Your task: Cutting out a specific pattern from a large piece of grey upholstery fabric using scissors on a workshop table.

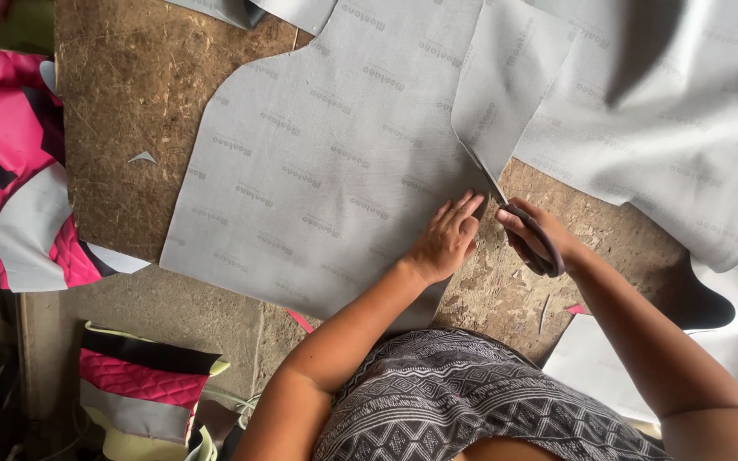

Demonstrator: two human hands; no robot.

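Left hand (444, 243) pressed flat and open on grey fabric (318, 171) near the bench's (130, 102) front edge, right hand (535, 235) clenched around scissors (518, 222) cutting it

Scissor blades (487, 181): mostly hidden under the raised grey fabric flap (506, 85) at 12 o'clock.
Right hand (540, 239): palm hidden by the scissor handles.
Grey fabric sheet (685, 111): cut off at 2 o'clock.
Pink padded pieces (10, 154): cut off at 9 o'clock.

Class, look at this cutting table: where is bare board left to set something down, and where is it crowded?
Bare board lies left of the grey cut panel, with one small scrap on it. A smaller bare patch sits below the scissors. It is crowded where the left hand, right hand and the overlapping grey sheets meet.
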